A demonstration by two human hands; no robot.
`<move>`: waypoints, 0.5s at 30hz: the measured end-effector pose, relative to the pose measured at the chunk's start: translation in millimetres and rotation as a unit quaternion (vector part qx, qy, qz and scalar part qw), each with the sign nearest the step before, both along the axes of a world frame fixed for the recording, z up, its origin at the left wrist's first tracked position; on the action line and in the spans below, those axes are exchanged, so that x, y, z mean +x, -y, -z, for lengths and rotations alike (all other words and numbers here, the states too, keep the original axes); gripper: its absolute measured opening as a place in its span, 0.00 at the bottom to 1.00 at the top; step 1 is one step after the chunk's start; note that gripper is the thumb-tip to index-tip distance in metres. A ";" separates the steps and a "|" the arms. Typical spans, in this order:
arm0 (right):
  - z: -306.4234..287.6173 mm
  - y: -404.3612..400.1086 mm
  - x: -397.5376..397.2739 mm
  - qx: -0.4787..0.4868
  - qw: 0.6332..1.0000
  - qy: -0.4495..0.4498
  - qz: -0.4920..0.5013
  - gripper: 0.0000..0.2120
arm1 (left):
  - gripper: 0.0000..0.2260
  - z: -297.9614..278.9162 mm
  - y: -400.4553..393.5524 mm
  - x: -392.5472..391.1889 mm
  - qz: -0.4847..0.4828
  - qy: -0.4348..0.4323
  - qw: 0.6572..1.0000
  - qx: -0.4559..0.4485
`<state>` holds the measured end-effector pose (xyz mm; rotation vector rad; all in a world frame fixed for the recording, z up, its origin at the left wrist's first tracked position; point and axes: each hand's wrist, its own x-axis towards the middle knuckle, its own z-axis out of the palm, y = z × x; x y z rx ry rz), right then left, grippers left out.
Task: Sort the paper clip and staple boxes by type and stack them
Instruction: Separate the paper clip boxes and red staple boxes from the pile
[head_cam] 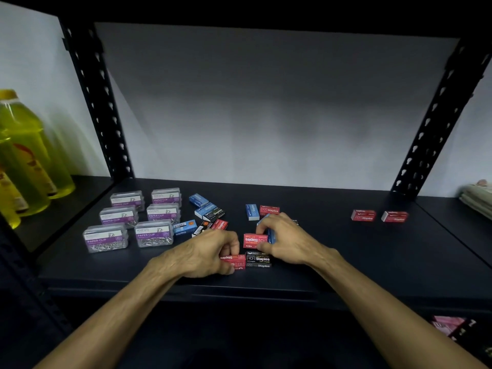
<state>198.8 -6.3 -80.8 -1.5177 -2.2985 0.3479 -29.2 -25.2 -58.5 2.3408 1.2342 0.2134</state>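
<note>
On the dark shelf (319, 251), the left hand (210, 251) grips a red staple box (234, 261) near the front; the right hand (286, 237) pinches another red box (254, 240). Paper clip boxes (133, 222) sit far left.

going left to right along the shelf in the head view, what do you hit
yellow bottles → clear paper clip boxes → scattered blue, black and red staple boxes → left hand on a red staple box → right hand → two red staple boxes set apart → folded cloth
</note>
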 end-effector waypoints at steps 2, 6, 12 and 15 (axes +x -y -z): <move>0.4 1.0 2.4 0.002 1.000 0.007 0.000 0.10 | 0.10 -0.3 -0.6 -0.6 0.001 -0.001 1.000 0.003; 2.5 0.9 6.8 -0.011 1.000 0.019 0.004 0.12 | 0.11 0.8 -0.8 1.0 0.011 -0.017 1.000 0.011; -5.4 1.5 8.1 -0.044 0.998 -0.039 0.016 0.06 | 0.07 1.6 -4.2 -1.3 -0.005 0.028 1.000 0.005; -14.7 -0.2 7.2 -0.041 0.995 -0.083 0.023 0.04 | 0.08 0.8 -8.0 -5.3 -0.034 0.106 0.994 -0.004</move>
